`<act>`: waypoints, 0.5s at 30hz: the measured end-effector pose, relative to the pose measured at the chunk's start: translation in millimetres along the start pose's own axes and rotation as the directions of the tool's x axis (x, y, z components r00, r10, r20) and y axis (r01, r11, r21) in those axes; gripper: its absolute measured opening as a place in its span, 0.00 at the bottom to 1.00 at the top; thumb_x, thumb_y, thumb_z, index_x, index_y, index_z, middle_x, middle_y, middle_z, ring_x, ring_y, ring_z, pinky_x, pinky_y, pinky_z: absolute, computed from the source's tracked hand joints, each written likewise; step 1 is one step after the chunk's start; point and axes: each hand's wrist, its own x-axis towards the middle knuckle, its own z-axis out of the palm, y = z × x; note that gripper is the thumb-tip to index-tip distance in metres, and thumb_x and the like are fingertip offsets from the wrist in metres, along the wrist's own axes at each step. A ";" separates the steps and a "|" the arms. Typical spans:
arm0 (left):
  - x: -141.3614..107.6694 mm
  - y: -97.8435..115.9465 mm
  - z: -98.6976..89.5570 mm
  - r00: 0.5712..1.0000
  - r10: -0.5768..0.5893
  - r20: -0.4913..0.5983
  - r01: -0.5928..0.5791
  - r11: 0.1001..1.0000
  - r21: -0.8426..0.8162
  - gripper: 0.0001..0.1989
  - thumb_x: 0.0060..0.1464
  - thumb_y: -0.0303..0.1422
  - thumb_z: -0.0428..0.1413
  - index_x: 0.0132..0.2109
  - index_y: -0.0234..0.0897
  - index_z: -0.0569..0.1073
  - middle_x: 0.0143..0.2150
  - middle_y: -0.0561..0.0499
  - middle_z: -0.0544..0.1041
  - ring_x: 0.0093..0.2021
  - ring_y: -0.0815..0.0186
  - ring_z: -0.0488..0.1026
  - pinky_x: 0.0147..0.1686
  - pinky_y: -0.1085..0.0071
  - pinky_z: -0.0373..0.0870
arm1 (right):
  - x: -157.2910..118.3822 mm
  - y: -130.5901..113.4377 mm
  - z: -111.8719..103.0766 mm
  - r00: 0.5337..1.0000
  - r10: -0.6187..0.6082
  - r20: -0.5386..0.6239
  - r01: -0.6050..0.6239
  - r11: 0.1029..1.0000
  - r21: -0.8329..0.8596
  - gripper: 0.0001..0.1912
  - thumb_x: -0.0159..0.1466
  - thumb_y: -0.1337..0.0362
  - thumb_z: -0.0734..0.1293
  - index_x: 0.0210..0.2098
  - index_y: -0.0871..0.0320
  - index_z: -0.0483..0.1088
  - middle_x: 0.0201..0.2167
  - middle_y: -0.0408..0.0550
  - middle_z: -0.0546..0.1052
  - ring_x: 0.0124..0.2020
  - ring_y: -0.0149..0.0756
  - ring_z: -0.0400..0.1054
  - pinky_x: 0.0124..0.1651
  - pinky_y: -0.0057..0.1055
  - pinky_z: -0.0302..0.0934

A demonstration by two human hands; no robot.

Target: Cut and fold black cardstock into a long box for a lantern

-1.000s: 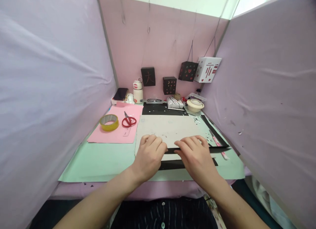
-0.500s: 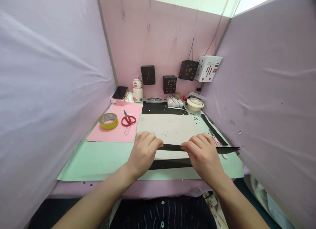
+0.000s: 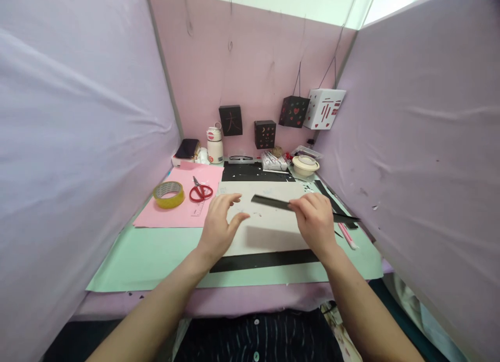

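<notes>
A folded black paper strip (image 3: 271, 201) is pinched in my right hand (image 3: 315, 221), held above the white board (image 3: 269, 237), its ends sticking out on both sides of the fingers. My left hand (image 3: 221, 222) is apart from the strip's left end, thumb and fingers spread with nothing between them. Along the near edge of the board lies another black paper strip (image 3: 265, 260), flat. To the right of my right hand, a pink pen-like tool (image 3: 347, 236) rests on the green sheet (image 3: 156, 263).
On the left, a pink sheet (image 3: 164, 219) carries a yellow tape roll (image 3: 169, 195) and red-handled scissors (image 3: 201, 193). A bottle (image 3: 214, 146), a cream bowl (image 3: 305, 165) and black paper (image 3: 242, 172) stand or lie at the back. Decorated boxes (image 3: 294, 112) hang there. Cloth walls flank both sides.
My left hand has let go of the folded strip and opened. My right hand has lifted the strip up and away, and it now slants down to the right.
</notes>
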 end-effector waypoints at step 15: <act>19.1 -66.9 -7.5 0.655 -0.472 0.590 0.708 0.109 -0.698 0.34 0.52 0.21 0.57 0.65 0.39 0.62 0.56 0.43 0.75 0.50 0.62 0.76 0.53 0.66 0.70 | -33.8 27.5 95.7 0.985 0.157 0.065 -0.170 0.900 0.401 0.17 0.63 0.55 0.67 0.50 0.52 0.70 0.53 0.54 0.69 0.55 0.46 0.60 0.58 0.49 0.56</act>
